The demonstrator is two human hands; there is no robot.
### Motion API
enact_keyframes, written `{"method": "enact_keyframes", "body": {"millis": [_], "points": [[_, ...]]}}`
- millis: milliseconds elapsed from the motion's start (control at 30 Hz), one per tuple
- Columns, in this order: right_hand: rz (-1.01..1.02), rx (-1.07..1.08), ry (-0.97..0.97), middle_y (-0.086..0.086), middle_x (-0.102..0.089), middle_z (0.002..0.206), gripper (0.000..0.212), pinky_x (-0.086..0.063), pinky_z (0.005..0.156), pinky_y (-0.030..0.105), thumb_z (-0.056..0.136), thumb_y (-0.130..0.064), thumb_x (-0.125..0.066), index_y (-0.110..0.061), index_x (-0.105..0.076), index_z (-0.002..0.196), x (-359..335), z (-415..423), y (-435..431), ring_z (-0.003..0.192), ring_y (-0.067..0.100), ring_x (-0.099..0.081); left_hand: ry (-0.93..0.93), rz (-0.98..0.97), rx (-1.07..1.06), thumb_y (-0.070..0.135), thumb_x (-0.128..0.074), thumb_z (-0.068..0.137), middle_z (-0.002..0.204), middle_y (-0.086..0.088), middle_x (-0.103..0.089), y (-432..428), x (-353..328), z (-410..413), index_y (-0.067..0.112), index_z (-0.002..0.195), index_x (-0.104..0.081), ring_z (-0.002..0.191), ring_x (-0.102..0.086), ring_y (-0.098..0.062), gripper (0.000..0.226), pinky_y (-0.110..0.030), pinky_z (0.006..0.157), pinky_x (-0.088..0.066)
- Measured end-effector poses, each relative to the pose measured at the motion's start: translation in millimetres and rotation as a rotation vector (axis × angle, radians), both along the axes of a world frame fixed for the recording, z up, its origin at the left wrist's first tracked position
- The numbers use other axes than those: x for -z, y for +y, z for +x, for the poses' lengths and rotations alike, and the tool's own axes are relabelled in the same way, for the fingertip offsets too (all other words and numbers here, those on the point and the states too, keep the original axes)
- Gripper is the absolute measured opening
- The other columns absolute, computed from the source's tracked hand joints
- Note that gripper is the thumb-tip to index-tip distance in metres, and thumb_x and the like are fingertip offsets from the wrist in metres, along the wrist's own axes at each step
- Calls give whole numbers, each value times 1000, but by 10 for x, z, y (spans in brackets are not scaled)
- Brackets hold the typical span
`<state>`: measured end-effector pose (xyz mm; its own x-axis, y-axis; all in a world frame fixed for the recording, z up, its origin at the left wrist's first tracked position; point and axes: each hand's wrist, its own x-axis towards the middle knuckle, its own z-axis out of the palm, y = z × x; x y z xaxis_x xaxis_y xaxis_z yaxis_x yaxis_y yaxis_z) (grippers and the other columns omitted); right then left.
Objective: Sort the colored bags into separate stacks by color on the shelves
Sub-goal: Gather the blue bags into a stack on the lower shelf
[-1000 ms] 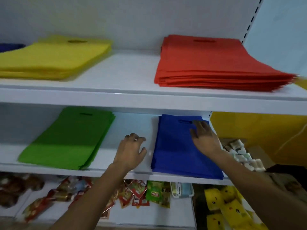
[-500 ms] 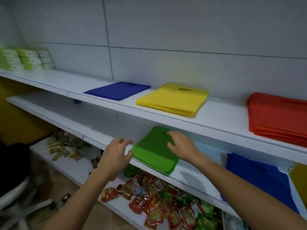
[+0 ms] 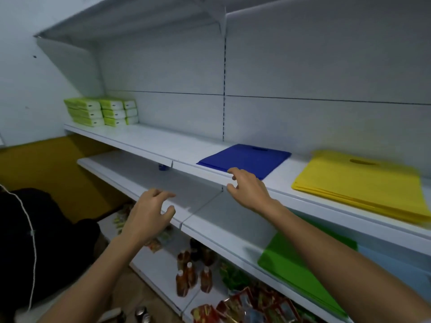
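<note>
- On the upper shelf (image 3: 149, 141), the blue bags (image 3: 247, 158) lie flat in a thin pile with the handle slot toward the back wall. The yellow bags (image 3: 363, 183) sit near them on the right, not touching.
- At the near front corner of the blue bags hovers the right hand (image 3: 247, 190), forefinger over the pile's edge and thumb lower, by the shelf lip. Its fingers are half-curled with a gap between them and grip nothing. Whether the forefinger already touches the fabric I cannot tell.
- Lower and to the left, the left hand (image 3: 149, 213) hangs over the bare front of the lower shelf (image 3: 130, 169), well apart from the blue bags. Its fingers are loosely bent and spread, holding nothing.
- The step in hand, as I judge it, is taking hold of the blue bags.
- To do it well, lay the fingers on top and work the thumb under the near edge. Pinch through the whole thickness so no bag is left lying.
- Bringing the left hand up to the pile's left corner should let the limp fabric lift level instead of folding.
- The pull is best kept toward the body and away from the yellow bags, so that their neat pile is not dragged askew.
- The green bags (image 3: 303, 271) lie on the lower shelf to the right, beneath the right forearm and away from both hands.
</note>
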<state>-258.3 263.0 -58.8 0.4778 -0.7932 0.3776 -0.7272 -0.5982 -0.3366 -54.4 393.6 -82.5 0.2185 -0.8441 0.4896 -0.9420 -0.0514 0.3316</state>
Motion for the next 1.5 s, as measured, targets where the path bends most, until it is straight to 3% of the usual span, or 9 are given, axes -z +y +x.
{"method": "enact_keyframes", "body": {"millis": [233, 467, 700, 933, 1067, 1267, 1400, 1500], "points": [[82, 19, -84, 5, -53, 126, 45, -44, 86, 35, 93, -25, -46, -16, -39, 137, -137, 559, -827, 108, 20, -53, 23, -7, 61, 24, -54, 89, 118, -2, -51, -962, -46, 549, 20, 124, -54, 112, -45, -17, 35, -25, 89, -36], [8, 109, -61, 6, -54, 122, 44, -46, 79, 36, 93, -26, -46, -16, -40, 135, -387, 770, -1667, 98, 21, -55, 50, -65, 145, 21, -56, 88, 116, -3, -53, -1977, -268, 859, 20, 122, -56, 109, -48, -19, 35, -25, 84, -38], [0, 406, -76, 11, -55, 121, 44, -47, 85, 38, 92, -23, -49, -11, -43, 133, -369, 265, -2164, 102, 26, -56, 59, -48, 362, 20, -54, 89, 124, -3, -49, -2980, -293, 748, 18, 124, -55, 116, -43, -17, 35, -24, 92, -35], [-25, 796, -112, 17, -58, 120, 42, -44, 89, 39, 90, -18, -51, -7, -46, 130, -435, -203, -2342, 110, 32, -54, 2, 222, 536, 30, -49, 92, 129, -10, -45, -3891, -251, 688, 24, 132, -45, 118, -42, -23, 41, -30, 97, -35], [49, 925, -73, 23, -58, 117, 40, -45, 88, 37, 85, -2, -47, -3, -51, 125, -106, -164, -2374, 108, 35, -54, -7, 248, 540, 33, -48, 92, 123, -10, -52, -4025, -41, 554, 22, 130, -48, 109, -49, -24, 39, -31, 92, -39], [109, 1094, -3, 19, -51, 115, 29, -41, 85, 37, 95, -23, -45, -1, -50, 112, 345, 5, -2431, 106, 32, -48, 218, 195, 469, 31, -57, 88, 113, -10, -57, -4161, 129, 547, 14, 126, -52, 102, -54, -22, 42, -27, 82, -42], [55, 1061, -164, 19, -53, 111, 27, -42, 81, 33, 92, -16, -55, 1, -49, 113, 311, -12, -2437, 101, 30, -53, 299, 238, 461, 32, -60, 87, 114, -9, -59, -4217, 122, 527, 11, 125, -52, 103, -55, -21, 44, -25, 81, -41], [-60, 981, -237, 16, -56, 99, 13, -36, 69, 26, 90, -7, -57, 0, -51, 99, 309, 45, -2391, 89, 26, -53, 341, 214, 474, 26, -62, 86, 103, -7, -60, -4212, 127, 532, 10, 122, -53, 93, -55, -18, 40, -24, 77, -40]]}}
